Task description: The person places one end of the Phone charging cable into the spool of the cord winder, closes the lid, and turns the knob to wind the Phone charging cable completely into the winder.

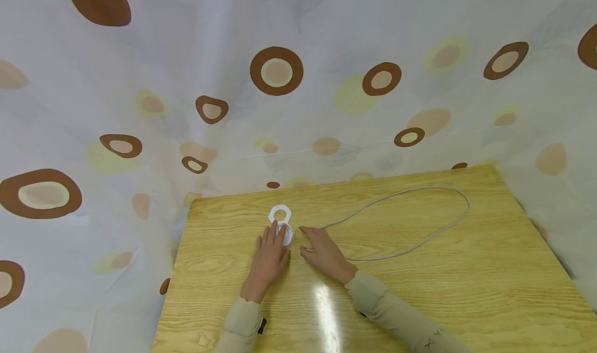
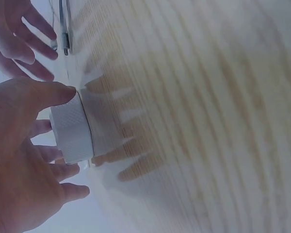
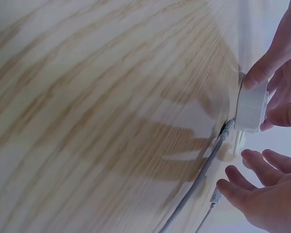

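Observation:
My left hand (image 1: 269,257) holds a small white faceted block (image 1: 288,236) against the wooden table. In the left wrist view, the thumb lies on one side of the white block (image 2: 72,128), which has a finely textured face, and the fingers go round the other. Just right of it, my right hand (image 1: 324,252) hovers with loosely bent, spread fingers and nothing between them. A thin grey cable (image 1: 438,187) loops out behind that hand. One cable plug (image 3: 228,127) lies close by the block in the right wrist view, the other plug (image 3: 216,196) near the right fingertips.
Behind the block lies a flat white angular ring (image 1: 280,207). The wood-grain table (image 1: 420,301) stretches right and toward me, with a bright light reflection in front of the hands. A white curtain-like sheet (image 1: 317,57) with brown and yellow spots surrounds the table's back and sides.

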